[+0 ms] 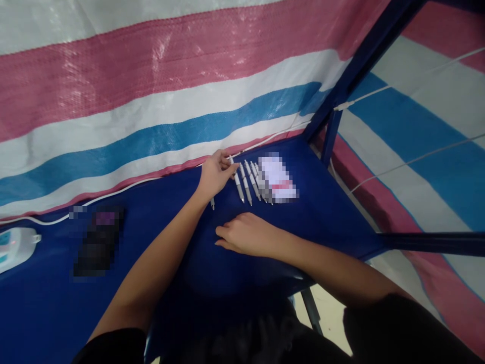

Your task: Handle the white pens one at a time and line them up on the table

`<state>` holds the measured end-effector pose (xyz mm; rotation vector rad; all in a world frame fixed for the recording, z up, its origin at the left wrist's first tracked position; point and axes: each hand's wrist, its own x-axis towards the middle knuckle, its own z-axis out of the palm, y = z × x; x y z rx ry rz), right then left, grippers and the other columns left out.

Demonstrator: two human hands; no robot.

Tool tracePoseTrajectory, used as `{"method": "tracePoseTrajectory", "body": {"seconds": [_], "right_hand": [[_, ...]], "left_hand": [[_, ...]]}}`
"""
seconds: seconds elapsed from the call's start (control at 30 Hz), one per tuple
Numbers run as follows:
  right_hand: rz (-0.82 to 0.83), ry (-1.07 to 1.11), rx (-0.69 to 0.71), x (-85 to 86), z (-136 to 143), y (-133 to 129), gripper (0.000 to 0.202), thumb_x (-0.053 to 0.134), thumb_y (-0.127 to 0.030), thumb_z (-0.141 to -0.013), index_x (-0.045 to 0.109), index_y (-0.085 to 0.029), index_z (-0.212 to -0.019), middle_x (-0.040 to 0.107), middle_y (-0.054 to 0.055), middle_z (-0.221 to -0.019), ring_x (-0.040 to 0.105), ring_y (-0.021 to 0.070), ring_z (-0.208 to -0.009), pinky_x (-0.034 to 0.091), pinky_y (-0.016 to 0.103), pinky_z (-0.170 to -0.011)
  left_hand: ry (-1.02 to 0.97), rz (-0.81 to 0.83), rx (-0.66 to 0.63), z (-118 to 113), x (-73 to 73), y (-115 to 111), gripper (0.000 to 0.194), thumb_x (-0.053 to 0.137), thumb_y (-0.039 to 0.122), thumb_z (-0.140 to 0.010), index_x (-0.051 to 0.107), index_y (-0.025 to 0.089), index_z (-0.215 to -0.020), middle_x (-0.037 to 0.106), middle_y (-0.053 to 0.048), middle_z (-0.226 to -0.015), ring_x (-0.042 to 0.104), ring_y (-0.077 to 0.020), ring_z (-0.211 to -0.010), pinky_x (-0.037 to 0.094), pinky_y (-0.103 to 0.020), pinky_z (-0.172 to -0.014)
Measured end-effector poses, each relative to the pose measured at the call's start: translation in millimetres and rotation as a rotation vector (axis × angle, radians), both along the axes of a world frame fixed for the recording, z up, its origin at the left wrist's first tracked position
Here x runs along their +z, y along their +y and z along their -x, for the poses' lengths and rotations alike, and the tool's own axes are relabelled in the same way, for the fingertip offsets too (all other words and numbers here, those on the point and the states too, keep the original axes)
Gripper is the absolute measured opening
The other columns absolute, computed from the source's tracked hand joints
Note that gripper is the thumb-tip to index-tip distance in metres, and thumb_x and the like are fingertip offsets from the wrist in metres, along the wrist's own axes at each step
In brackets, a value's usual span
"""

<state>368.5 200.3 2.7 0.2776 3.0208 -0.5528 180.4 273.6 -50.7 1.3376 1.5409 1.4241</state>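
Note:
My left hand (pixel 217 174) pinches the upper end of a white pen (pixel 238 185) with a grey grip, at the left end of a row of pens. Several similar pens (pixel 247 184) lie side by side to its right, their tips toward me. Another pen (pixel 212 203) is mostly hidden under my left hand and wrist, with only its tip showing. Nearer to me, my right hand (pixel 248 235) rests over the blue surface with its fingers curled; whether anything is in them is hidden. Beside the row lies a white and pink blurred item (pixel 278 178).
The blue table (pixel 151 202) has a dark blurred object (pixel 99 242) at the left and a white power strip (pixel 18 247) at the far left edge. A white cable (pixel 125 188) runs along the back, below striped sheeting (pixel 170 86). Dark blue frame bars (pixel 356 60) stand at the right.

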Motion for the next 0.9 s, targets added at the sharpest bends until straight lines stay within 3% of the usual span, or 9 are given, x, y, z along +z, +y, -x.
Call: {"method": "tracePoseTrajectory", "body": {"seconds": [0.1,0.33,0.47,0.57,0.67,0.8,0.9], "right_hand": [[-0.003,-0.034,0.001,0.8,-1,1,0.027,0.063,-0.037,-0.112,0.076,-0.015,-0.11,0.082,0.009,-0.089,0.076,0.0216,-0.077,0.03,0.033,-0.058],[0.012,-0.042,-0.003,1.0,0,1,0.026,0.063,-0.036,-0.112,0.077,-0.014,-0.112,0.083,0.01,-0.091,0.077,0.0226,-0.077,0.031,0.034,-0.058],[0.008,-0.028,-0.01,-0.1,0,3,0.025,0.065,-0.036,-0.111,0.078,-0.014,-0.112,0.083,0.009,-0.09,0.075,0.0211,-0.076,0.032,0.033,-0.059],[-0.017,-0.016,0.0,1.4,0,3,0.027,0.062,-0.037,-0.113,0.078,-0.014,-0.11,0.082,0.009,-0.088,0.075,0.0208,-0.075,0.033,0.033,-0.06],[-0.035,0.031,0.02,2.8,0,3,0.032,0.056,-0.037,-0.115,0.077,-0.014,-0.107,0.081,0.009,-0.088,0.075,0.0212,-0.075,0.036,0.034,-0.063],[-0.037,0.067,0.007,-1.0,0,3,0.03,0.059,-0.037,-0.114,0.077,-0.015,-0.105,0.08,0.008,-0.086,0.073,0.0201,-0.075,0.038,0.033,-0.065],[-0.038,0.057,-0.045,-4.6,0,5,0.027,0.063,-0.037,-0.112,0.076,-0.015,-0.103,0.08,0.008,-0.086,0.073,0.0202,-0.073,0.033,0.033,-0.063]], "left_hand": [[0.023,0.032,-0.001,-3,3.5,-2,0.023,0.08,0.014,-0.088,0.065,0.017,-0.105,0.064,0.005,-0.072,0.068,-0.0119,-0.056,0.054,-0.024,-0.056],[0.079,0.049,-0.001,-10,5.4,-5,0.021,0.079,0.014,-0.091,0.064,0.017,-0.104,0.064,0.005,-0.073,0.068,-0.0114,-0.054,0.054,-0.024,-0.057],[0.143,0.107,0.008,-12,7.8,-6,0.039,0.082,0.02,-0.091,0.064,0.016,-0.126,0.069,0.002,-0.083,0.071,-0.0133,-0.059,0.055,-0.026,-0.06],[0.334,0.12,-0.008,-14,19.2,-13,0.047,0.081,0.026,-0.094,0.063,0.017,-0.137,0.073,-0.005,-0.103,0.07,-0.014,-0.064,0.056,-0.03,-0.068],[0.634,0.081,0.013,-11,38.0,-28,0.038,0.077,0.036,-0.099,0.067,0.018,-0.13,0.073,-0.012,-0.119,0.072,-0.0204,-0.081,0.057,-0.036,-0.083],[0.921,0.317,0.107,11,53.6,-55,0.04,0.078,0.048,-0.096,0.066,0.017,-0.118,0.073,-0.015,-0.1,0.074,-0.0361,-0.094,0.056,-0.043,-0.084],[0.893,0.441,0.08,29,49.1,-68,0.051,0.08,0.043,-0.092,0.06,0.012,-0.128,0.072,-0.012,-0.087,0.075,-0.0386,-0.089,0.056,-0.045,-0.08]]}}
